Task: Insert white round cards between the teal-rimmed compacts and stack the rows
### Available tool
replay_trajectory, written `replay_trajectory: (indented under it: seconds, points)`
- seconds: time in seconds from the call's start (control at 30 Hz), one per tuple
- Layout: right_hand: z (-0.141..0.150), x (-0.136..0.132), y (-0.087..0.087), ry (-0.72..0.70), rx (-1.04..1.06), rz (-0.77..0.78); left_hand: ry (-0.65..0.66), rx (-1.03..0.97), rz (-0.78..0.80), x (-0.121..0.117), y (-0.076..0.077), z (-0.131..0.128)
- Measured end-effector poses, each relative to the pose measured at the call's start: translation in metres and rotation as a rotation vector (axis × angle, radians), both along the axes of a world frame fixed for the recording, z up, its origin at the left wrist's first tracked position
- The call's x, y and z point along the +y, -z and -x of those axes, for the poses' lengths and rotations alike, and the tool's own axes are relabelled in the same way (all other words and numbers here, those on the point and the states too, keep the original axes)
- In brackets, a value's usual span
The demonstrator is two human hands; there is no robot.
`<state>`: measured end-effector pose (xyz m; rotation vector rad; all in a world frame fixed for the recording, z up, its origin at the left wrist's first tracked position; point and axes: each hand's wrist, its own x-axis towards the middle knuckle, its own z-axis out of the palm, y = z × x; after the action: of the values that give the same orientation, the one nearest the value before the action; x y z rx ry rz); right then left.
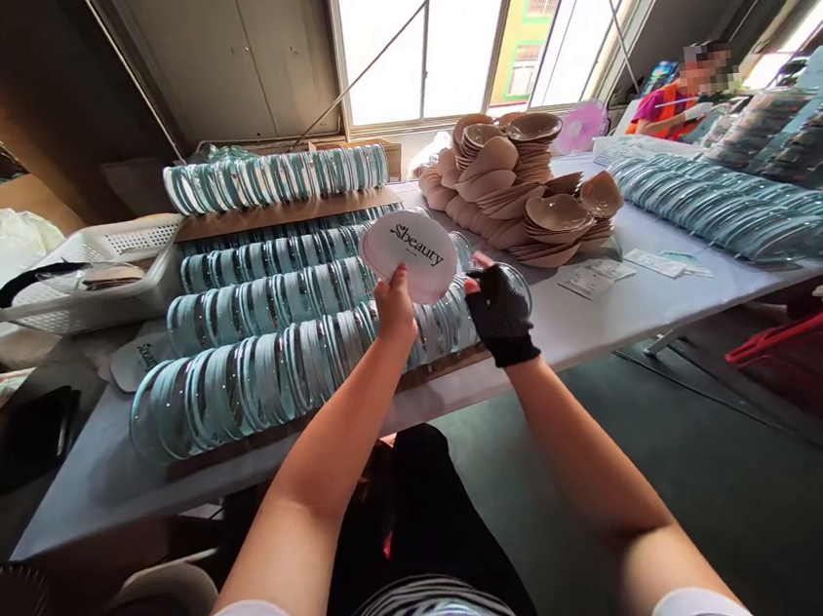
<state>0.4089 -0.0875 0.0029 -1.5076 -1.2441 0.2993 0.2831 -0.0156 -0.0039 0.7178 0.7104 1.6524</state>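
Observation:
My left hand [395,308] is closed on a stack of round white cards [415,239], its thumb on the front one. Dark "Sbeauty" lettering runs across that card. My right hand [501,313], in a black fingerless glove, is just right of the cards, its fingers curled at a clear round plastic case [523,286]. The glove hides most of that case. Under and beyond both hands, rows of clear round cases [265,387] stand on edge along the table.
Beige bra cups [493,177] lie heaped behind my hands. Printed slips [595,276] are on the white table [689,293]. More clear cases [731,206] line the right. A white plastic basket [88,308] stands at left. A person [684,103] sits at the far right.

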Motion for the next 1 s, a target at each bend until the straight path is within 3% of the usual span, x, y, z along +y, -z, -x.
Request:
replay_trajectory:
  seconds: [0.1, 0.23, 0.33, 0.43, 0.5, 0.6, 0.67, 0.77, 0.87, 1.0]
  points:
    - [-0.003, 0.015, -0.011, 0.075, -0.303, -0.155, 0.074, -0.020, -0.049, -0.016, -0.002, 0.005]
    - [0.029, 0.012, -0.004, 0.028, -0.531, -0.348, 0.075, -0.001, -0.034, -0.029, 0.000, 0.016]
    - [0.048, 0.002, 0.006, 0.056, -0.369, -0.300, 0.117, -0.060, 0.013, -0.026, -0.001, 0.027]
    - [0.044, -0.023, 0.014, 0.280, -0.137, -0.307, 0.062, -0.190, 0.085, -0.011, -0.008, 0.043]
    - [0.036, -0.053, 0.022, 0.294, -0.185, -0.316, 0.017, -0.262, 0.131, 0.001, -0.013, 0.056]
    - [0.034, -0.101, 0.039, 0.093, -0.435, -0.164, 0.015, -0.311, 0.184, 0.014, -0.016, 0.070]
    - [0.043, -0.118, 0.049, 0.012, -0.572, -0.037, 0.033, -0.334, 0.190, 0.017, -0.015, 0.072]
    - [0.063, -0.115, 0.055, -0.031, -0.662, 0.073, 0.026, -0.346, 0.186, 0.016, -0.013, 0.070]
    - [0.076, -0.099, 0.049, -0.070, -0.688, 0.159, 0.017, -0.352, 0.200, 0.015, -0.012, 0.070]
    - [0.068, -0.099, 0.039, -0.042, -0.665, 0.216, 0.040, -0.377, 0.202, 0.016, -0.012, 0.074]
